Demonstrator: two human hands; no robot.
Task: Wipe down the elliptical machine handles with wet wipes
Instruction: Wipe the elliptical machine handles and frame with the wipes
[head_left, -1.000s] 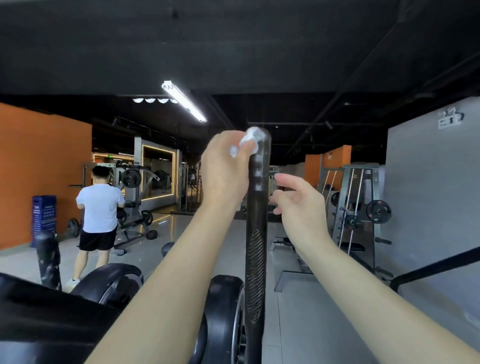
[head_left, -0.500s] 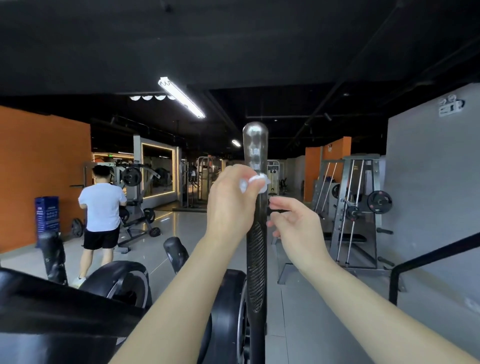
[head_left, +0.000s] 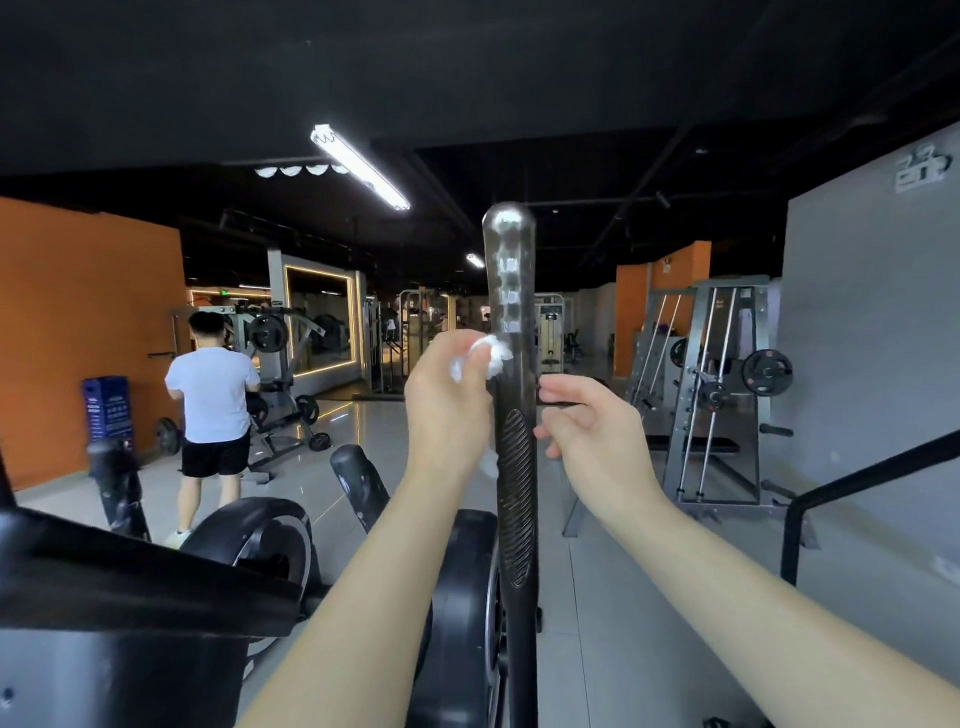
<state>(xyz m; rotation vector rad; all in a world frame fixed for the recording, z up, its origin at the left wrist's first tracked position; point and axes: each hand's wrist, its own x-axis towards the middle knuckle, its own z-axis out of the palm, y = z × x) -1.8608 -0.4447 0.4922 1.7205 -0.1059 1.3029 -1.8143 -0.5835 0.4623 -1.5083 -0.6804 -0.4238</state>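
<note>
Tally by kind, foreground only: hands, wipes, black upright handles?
Hands: 2 (left hand, right hand)
Wipe: 1
Handles: 3
Total: 6

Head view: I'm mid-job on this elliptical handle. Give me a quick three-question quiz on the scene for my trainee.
1. True or false: the right hand grips the wet wipe.
2. Where on the upright handle is the wet wipe pressed? A) on the rounded top B) just above the ribbed section C) at its bottom end
3. Fill in: the person in the white shirt stands to the ____ of the handle.

Key:
1. False. The left hand holds it, and the right hand is open beside the handle.
2. B
3. left
</note>
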